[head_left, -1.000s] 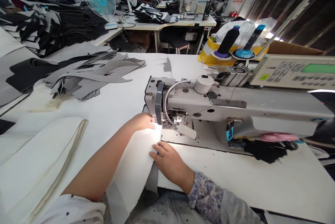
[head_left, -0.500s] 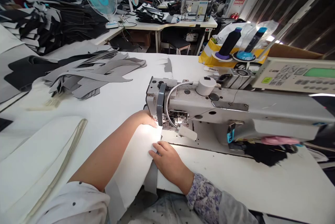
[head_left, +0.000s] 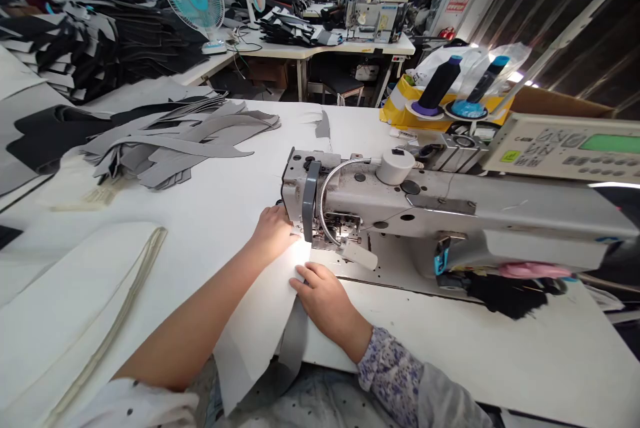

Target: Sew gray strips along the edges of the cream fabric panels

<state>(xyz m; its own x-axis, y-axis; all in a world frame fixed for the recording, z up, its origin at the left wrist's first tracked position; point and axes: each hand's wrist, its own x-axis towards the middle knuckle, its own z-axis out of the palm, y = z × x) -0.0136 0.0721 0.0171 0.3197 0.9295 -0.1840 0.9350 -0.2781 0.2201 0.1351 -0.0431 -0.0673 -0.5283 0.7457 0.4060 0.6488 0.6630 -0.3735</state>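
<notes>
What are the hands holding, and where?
The left hand and right hand press a white fabric piece flat at its top end, by the sewing machine.

We lose the gray strip (head_left: 293, 341) under the white fabric panel (head_left: 255, 321); the machine's control panel (head_left: 563, 147) runs off the right edge, and the far red sign (head_left: 457, 3) is unreadably small.

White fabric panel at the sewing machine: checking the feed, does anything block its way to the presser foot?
Nothing visible does. The white fabric panel lies right by the metal presser foot, under the left hand and right hand; the silver gooseneck lamp hangs above it.
</notes>
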